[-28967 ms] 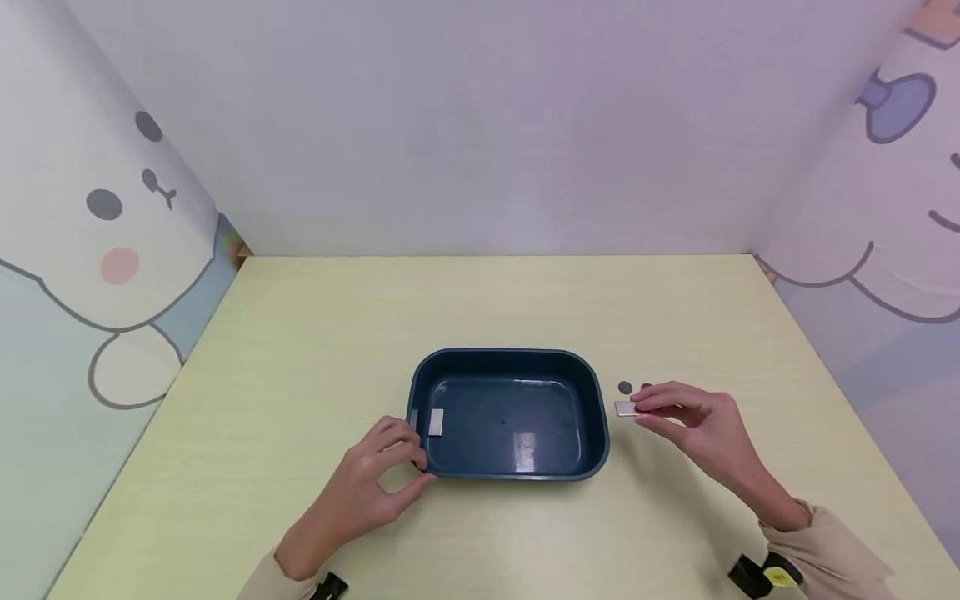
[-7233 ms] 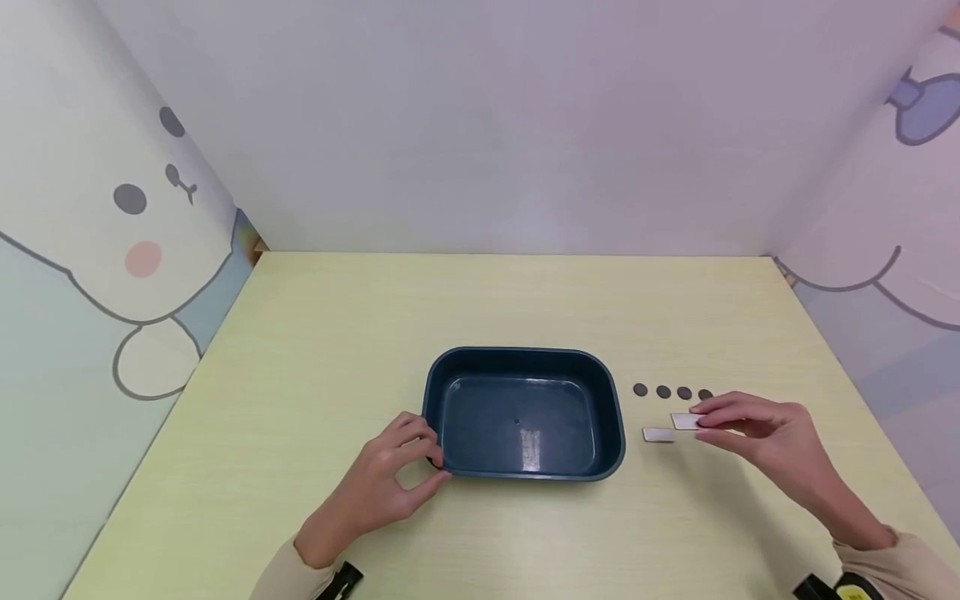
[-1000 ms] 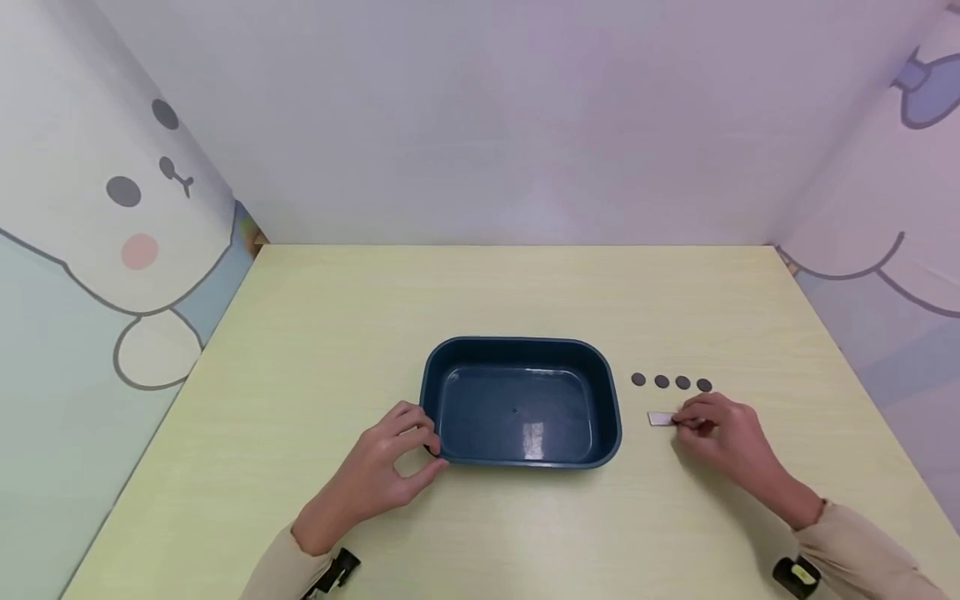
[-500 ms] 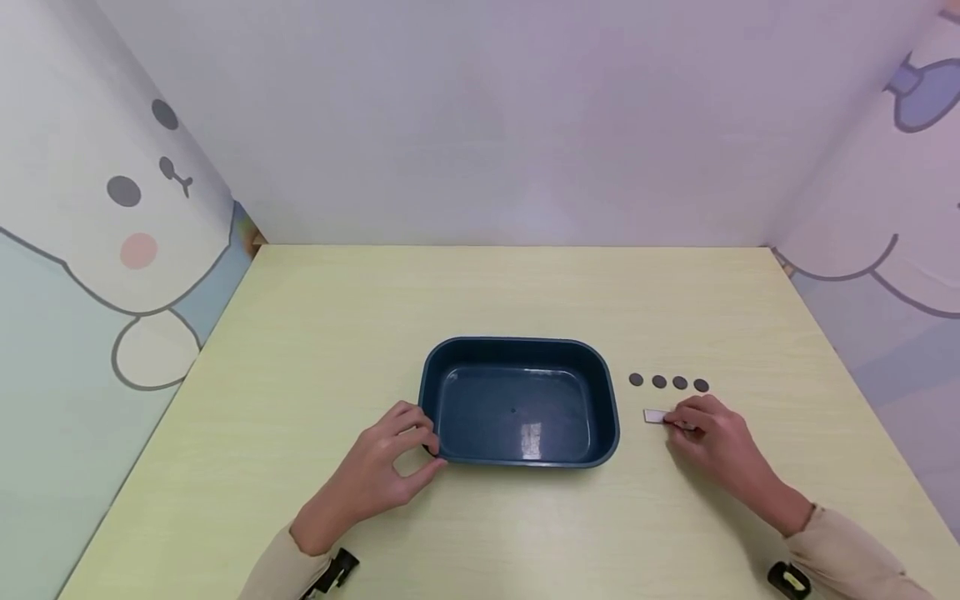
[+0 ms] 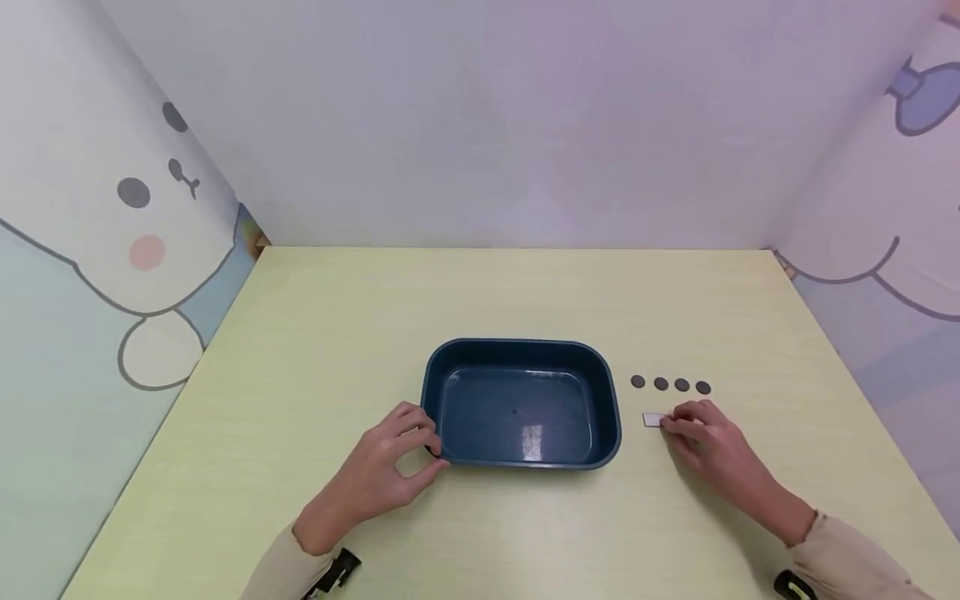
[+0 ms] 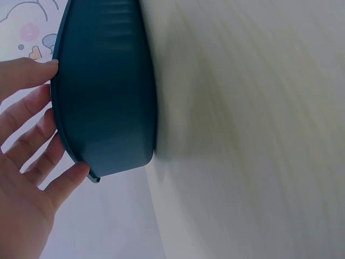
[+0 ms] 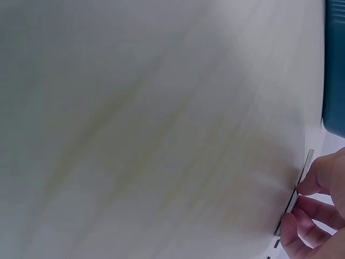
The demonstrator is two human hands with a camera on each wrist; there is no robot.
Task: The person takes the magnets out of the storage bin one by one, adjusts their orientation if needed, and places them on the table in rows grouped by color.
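Observation:
A dark blue plastic tub (image 5: 517, 463) stands on the table. My left hand (image 5: 382, 467) grips its near left corner, thumb on the near side and fingers along the left rim; the left wrist view shows the fingertips on the tub's rim (image 6: 58, 108). To the right of the tub, my right hand (image 5: 716, 446) pinches a small flat rectangular silver-white piece (image 7: 285, 216) at table level. Another such piece (image 7: 305, 166) lies end to end with it in the right wrist view; in the head view one white end (image 5: 652, 420) sticks out left of the fingertips.
Several small dark grey discs (image 5: 661, 384) lie in a row just beyond the right hand. The tub's inside holds no loose pieces. A pale wood-grain tabletop (image 5: 360, 308) stretches to a plain back wall (image 5: 480, 125), with cartoon-printed side walls.
Long before, rectangular pieces lay inside the tub; later the right hand held one above the table near another. Within the last second it has slid slightly left at table level. The left hand stays put.

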